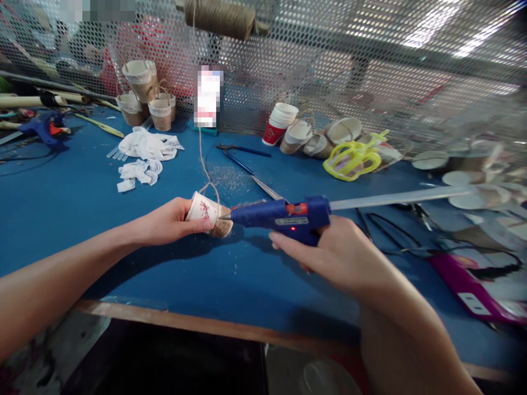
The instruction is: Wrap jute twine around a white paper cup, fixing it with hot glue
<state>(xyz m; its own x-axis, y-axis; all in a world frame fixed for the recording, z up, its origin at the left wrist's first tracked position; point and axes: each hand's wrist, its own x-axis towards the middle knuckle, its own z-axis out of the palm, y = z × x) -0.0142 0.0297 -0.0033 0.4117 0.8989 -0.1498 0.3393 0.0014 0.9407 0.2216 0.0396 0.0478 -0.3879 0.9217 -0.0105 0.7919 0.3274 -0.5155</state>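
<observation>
The paper cup (205, 211) lies on its side just above the blue counter (82, 208); its far end is wound in jute twine (202, 159) that runs up to the spool (220, 16); your left hand (167, 222) has its grip closed round the bare white end; your right hand (341, 255) is clenched on the glue gun (284, 216), nozzle touching the wound edge; lay a thin bead beside the last turn, with your fingers clear of the hot tip.

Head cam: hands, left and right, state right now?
Left hand: closed, holding the paper cup on its side, twine partly wound on it.
Right hand: closed, holding the glue gun, nozzle at the cup.
</observation>
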